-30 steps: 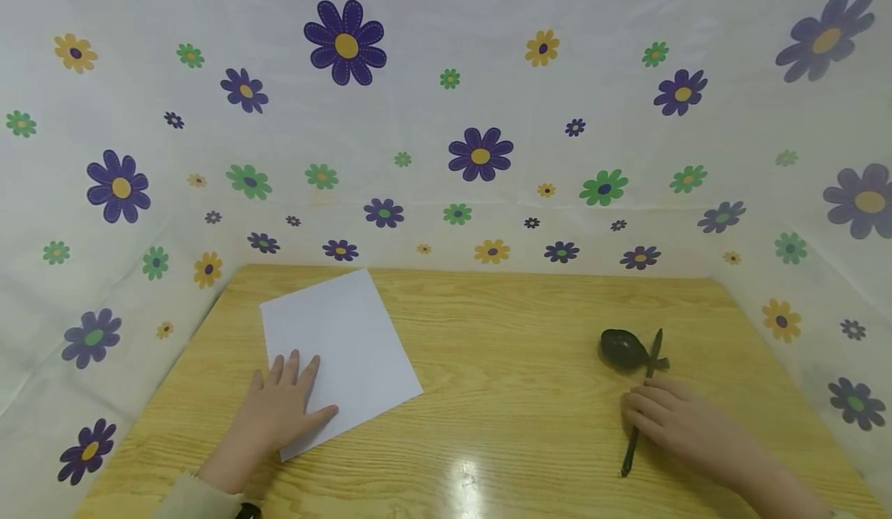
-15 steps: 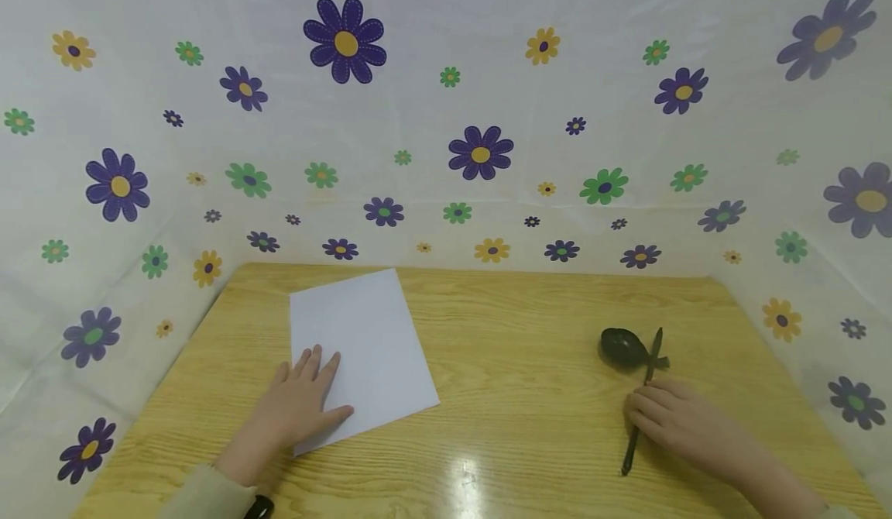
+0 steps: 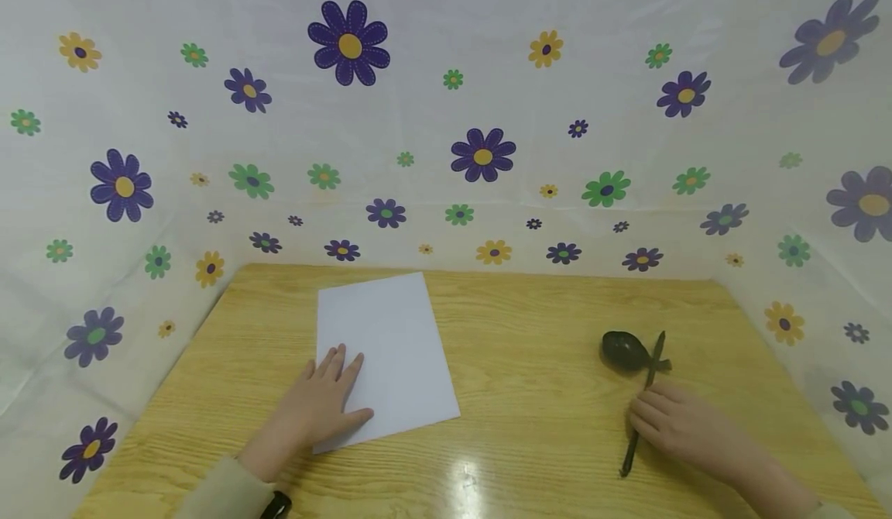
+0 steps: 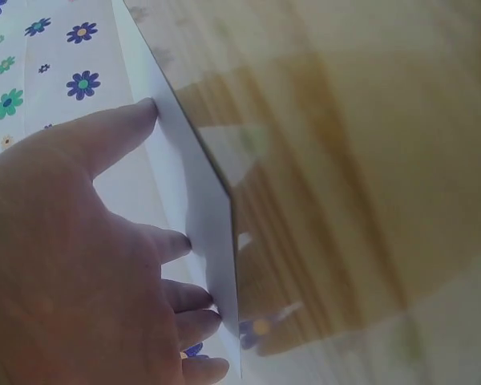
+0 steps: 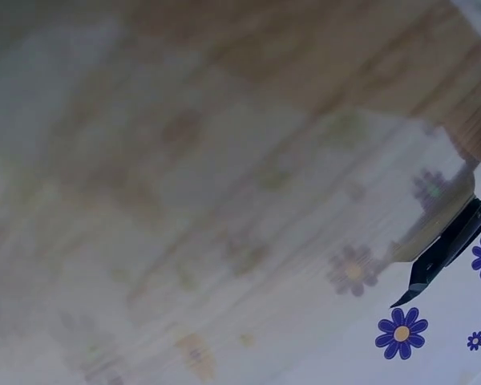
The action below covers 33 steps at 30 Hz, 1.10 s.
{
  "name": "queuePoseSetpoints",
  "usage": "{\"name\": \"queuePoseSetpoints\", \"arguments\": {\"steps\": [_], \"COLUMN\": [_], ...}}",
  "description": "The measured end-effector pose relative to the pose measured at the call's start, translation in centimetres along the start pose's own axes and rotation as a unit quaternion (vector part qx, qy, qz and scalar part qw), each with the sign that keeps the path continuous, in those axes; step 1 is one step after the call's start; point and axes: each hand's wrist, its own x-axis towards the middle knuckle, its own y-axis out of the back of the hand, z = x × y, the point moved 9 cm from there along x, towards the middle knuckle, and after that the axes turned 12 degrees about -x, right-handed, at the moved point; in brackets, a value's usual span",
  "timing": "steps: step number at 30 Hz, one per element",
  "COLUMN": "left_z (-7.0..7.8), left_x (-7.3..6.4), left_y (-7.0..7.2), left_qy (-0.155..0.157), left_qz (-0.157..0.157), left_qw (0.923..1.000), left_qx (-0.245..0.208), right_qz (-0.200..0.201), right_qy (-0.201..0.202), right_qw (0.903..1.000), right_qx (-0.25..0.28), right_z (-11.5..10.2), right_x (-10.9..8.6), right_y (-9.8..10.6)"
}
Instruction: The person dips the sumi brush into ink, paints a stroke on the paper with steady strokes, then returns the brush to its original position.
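- Left hand (image 3: 317, 407) lies flat on the near left part of a white sheet of paper (image 3: 404, 341), fingers straight and spread, thumb held apart; the left wrist view shows the fingertips against the sheet.
- Right hand (image 3: 683, 426) grips a slim dark stick (image 3: 630, 451) around its middle, fingers curled over it; one end sticks out beyond the fingers, the other on the near side.
- The paper is left of centre on the tabletop (image 3: 530, 348), turned slightly, its far corner close to the back edge.
- Just beyond the right hand sits a dark, glossy, rounded object (image 3: 624, 350) with a narrow tail. The stick crosses over that tail; whether they touch cannot be told.
- The tabletop has a yellow wood grain, with a bright glare (image 3: 467, 492) near the front, between the hands.
- A pale sleeve (image 3: 226, 492) covers the left forearm, with a small black item (image 3: 277, 506) beside it.
- White sheeting (image 3: 418, 101) printed with purple, green and yellow flowers surrounds the tabletop at the back and both sides.
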Motion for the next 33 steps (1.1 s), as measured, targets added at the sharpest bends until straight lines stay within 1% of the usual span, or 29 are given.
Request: {"name": "queuePoseSetpoints", "arguments": {"steps": [4, 8, 12, 16, 19, 27, 33], "left_z": [0.5, 1.2, 1.8, 2.5, 3.0, 4.5, 5.6], "left_x": [0.3, 0.5, 0.8, 1.3, 1.7, 2.5, 3.2], "left_y": [-0.3, -0.4, -0.7, -1.0, -1.3, -1.9, -2.4], "left_qy": [-0.009, -0.018, -0.022, -0.032, -0.039, -0.054, -0.076], "left_qz": [-0.003, -0.008, -0.015, -0.016, -0.016, -0.033, -0.039], "left_qw": [1.0, 0.9998, 0.9996, 0.9993, 0.9991, 0.998, 0.9962], "left_qx": [-0.001, -0.005, 0.0, 0.006, 0.007, -0.002, 0.012], "right_qz": [0.012, 0.015, 0.017, 0.02, 0.014, 0.002, -0.006], "right_qy": [0.01, 0.016, 0.016, 0.015, 0.016, 0.013, 0.004], "right_qw": [0.9998, 0.9996, 0.9993, 0.9988, 0.9986, 0.9981, 0.9983], "right_qx": [-0.009, -0.02, -0.031, -0.042, -0.048, -0.061, -0.057], "right_z": [-0.1, -0.2, 0.0, 0.4, 0.8, 2.0, 3.0], "right_x": [-0.3, -0.5, -0.4, -0.2, -0.1, -0.1, 0.2], "right_y": [0.1, 0.2, 0.5, 1.0, 1.2, 1.7, 2.3]}}
